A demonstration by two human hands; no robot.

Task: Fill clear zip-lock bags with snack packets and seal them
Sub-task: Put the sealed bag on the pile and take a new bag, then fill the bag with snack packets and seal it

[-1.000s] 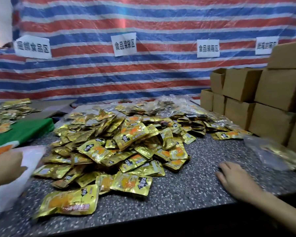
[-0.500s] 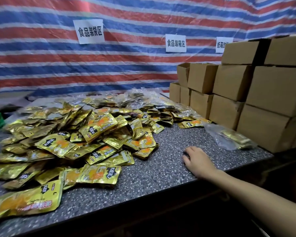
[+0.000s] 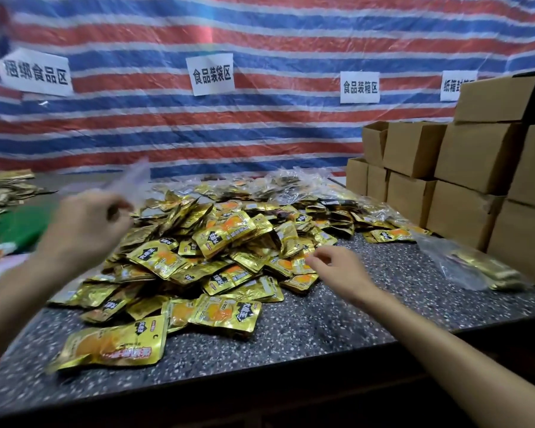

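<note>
A big pile of gold snack packets [image 3: 229, 242] covers the middle of the speckled stone table [image 3: 322, 329]. My left hand [image 3: 87, 223] is raised over the pile's left side. It pinches an empty clear zip-lock bag [image 3: 133, 180], which is blurred by motion. My right hand [image 3: 337, 267] is at the pile's right edge, fingers loosely curled, fingertips at a packet, gripping nothing that I can see. One larger gold packet [image 3: 115, 347] lies alone near the front edge.
A clear bag filled with packets [image 3: 476, 267] lies at the right, by stacked cardboard boxes [image 3: 464, 186]. More filled clear bags [image 3: 306, 186] lie behind the pile. A green surface [image 3: 10, 227] and more packets are at far left. A striped tarp hangs behind.
The view swung back to the left. My left hand came up into view holding a clear bag. My right hand lifted off the table and moved to the pile's edge.
</note>
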